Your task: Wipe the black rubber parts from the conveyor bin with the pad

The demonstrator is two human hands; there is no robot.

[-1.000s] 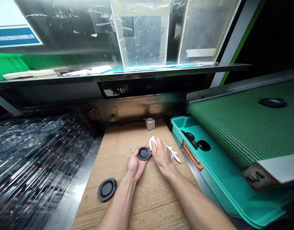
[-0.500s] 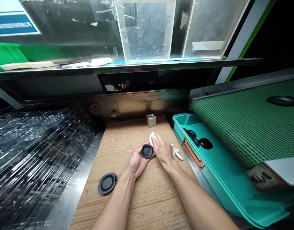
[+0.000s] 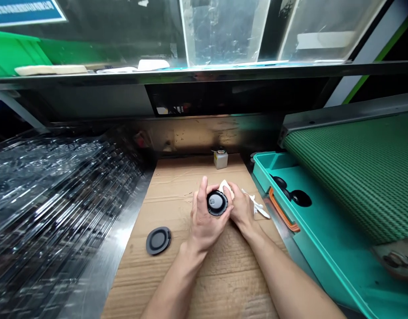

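Observation:
My left hand (image 3: 204,219) grips a small round black disc (image 3: 217,203) between thumb and fingers, its face turned up and catching light. My right hand (image 3: 241,207) is pinched on a white cloth (image 3: 225,186) pressed against the disc's right edge, and the cloth's tail trails out to the right. A second black disc (image 3: 158,240) lies flat on the cardboard sheet (image 3: 177,186), to the left of my left forearm.
A small white bottle (image 3: 220,158) stands at the cardboard's far edge. A teal tray (image 3: 310,248) on the right holds black discs (image 3: 300,198). Beside it runs a green ribbed conveyor belt (image 3: 356,177). Shiny clear plastic trays (image 3: 57,199) are stacked on the left. A metal shelf (image 3: 204,71) overhangs the bench.
My left hand has rotated the disc, so its back now faces me, and its thumb has come up over the rim. The view has shifted down and left.

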